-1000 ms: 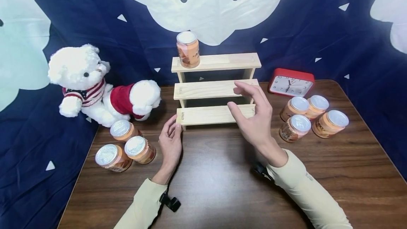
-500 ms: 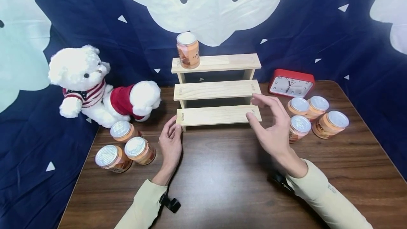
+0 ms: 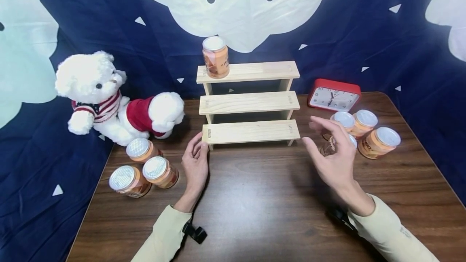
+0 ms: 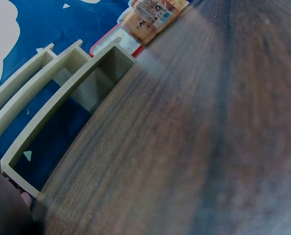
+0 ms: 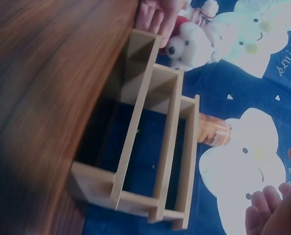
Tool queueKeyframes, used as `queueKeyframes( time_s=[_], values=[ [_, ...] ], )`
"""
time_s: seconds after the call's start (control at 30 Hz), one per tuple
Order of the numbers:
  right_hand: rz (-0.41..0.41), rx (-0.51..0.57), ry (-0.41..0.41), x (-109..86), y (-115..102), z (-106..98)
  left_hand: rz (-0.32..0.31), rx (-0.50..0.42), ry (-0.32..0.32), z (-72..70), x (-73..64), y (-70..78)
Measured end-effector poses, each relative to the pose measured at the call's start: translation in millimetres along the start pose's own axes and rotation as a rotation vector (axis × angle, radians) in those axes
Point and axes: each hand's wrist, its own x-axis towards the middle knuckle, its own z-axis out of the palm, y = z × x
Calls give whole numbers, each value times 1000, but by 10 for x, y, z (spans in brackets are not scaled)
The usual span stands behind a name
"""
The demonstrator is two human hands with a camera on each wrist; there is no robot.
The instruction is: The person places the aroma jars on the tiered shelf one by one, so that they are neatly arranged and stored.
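A three-tier wooden display rack (image 3: 251, 132) stands mid-table. My left hand (image 3: 195, 165) holds the left end of its lowest step, thumb at the front corner and fingers along the side. One orange-labelled jar (image 3: 215, 60) with a silver lid is on the left of the top tier. My right hand (image 3: 336, 157) hangs over the table right of the rack, thumb and fingers spread apart with nothing between them. Behind it are several matching jars (image 3: 379, 142), partly hidden by the hand. In the right wrist view, curved fingers (image 5: 268, 203) of this hand show at lower right.
On the left, three more jars (image 3: 160, 172) are grouped in front of a white teddy bear (image 3: 105, 100) in red clothes. A red alarm clock (image 3: 335, 95) sits behind the right-hand jars. A dark blue cloth (image 3: 153, 60) with white clouds hangs behind the table.
My right hand has moved right and slightly towards me, from in front of the rack to the right-hand jars. My left hand, the rack and the jars stay put.
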Motion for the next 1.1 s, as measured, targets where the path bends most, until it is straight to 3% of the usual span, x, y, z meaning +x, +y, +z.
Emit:
queueKeyframes(
  time_s=[0.2, 0.53, 0.83, 1.1],
  values=[
    [22, -87, 49, -57, 102, -198, 2, 4, -5, -3, -2, 3],
    [64, -123, 128, -128, 175, -382, 8, -17, -3, -10, -13, 32],
    [113, -210, 145, -178, 199, -531, 2, -5, 3, -4, -3, 12],
    [152, -273, 181, -287, 465, -732, 3, 3, 1, 4, -4, 16]
  ],
)
